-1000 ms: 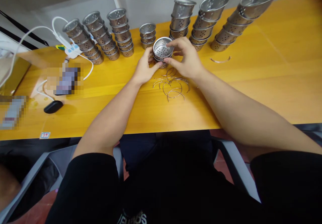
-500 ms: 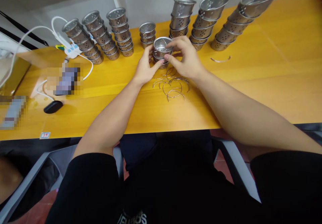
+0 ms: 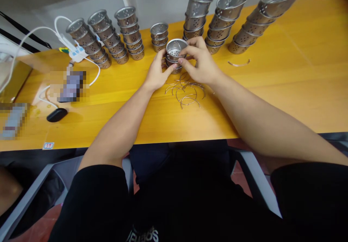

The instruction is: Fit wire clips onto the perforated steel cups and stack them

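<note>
A short stack of perforated metal cups (image 3: 174,55) stands on the yellow table, between my two hands. My left hand (image 3: 157,71) is wrapped round the left side of this stack. On its right side, my right hand (image 3: 199,62) is closed in a pinch at the upper cup; a thin wire seems to show at its fingertips by the rim, too small to make out surely. Just in front of the stack lie several thin curved wires (image 3: 187,93), loosely heaped. A separate pair of curved wires (image 3: 239,64) rests farther right.
Tall stacks of metal cups (image 3: 134,37) line the back, left and right of a short stack (image 3: 159,35). At the left are a power strip (image 3: 78,53), white cables, a blurred phone (image 3: 72,86) and a black oval object (image 3: 57,115). A person's limb (image 3: 9,191) shows lower left.
My right hand's fingers have shifted slightly at the cup rim and spread a little. My left hand stays on the stack. The view has tilted very slightly.
</note>
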A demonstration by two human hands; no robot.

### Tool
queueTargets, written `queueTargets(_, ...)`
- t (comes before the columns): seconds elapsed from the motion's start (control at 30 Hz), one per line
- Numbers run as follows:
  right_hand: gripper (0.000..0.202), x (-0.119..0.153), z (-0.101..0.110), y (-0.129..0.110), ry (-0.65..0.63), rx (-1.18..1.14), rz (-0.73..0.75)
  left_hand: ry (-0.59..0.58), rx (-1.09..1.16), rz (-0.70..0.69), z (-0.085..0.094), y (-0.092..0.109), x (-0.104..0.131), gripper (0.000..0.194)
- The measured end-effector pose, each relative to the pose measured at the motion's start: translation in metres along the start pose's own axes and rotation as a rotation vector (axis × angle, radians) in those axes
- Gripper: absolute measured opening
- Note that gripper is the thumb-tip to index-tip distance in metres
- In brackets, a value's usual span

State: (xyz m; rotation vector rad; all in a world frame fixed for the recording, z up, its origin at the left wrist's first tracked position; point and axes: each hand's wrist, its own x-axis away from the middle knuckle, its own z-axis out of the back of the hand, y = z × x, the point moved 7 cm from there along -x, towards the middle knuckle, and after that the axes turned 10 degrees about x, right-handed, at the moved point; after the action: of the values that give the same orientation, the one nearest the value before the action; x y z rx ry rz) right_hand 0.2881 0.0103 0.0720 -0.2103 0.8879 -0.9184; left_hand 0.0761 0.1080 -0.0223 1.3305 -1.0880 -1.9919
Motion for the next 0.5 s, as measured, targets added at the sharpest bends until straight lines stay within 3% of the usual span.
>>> queueTargets(0.23,0.066,0.002,0.008,-0.009,-0.005,0.080,-0.030,0.066,-0.140,0.126,0.007,0.021,0.010,0.093)
queueTargets(0.37,0.066,0.001,0.021,-0.018,0.012,0.167,-0.088,0.176,-0.188,0.207,0.021,0.013,0.011,0.102)
queueTargets(0.5,0.055,0.002,0.017,-0.022,-0.032,0.137,-0.077,0.155,-0.157,0.225,0.020,0.001,0.010,0.100)
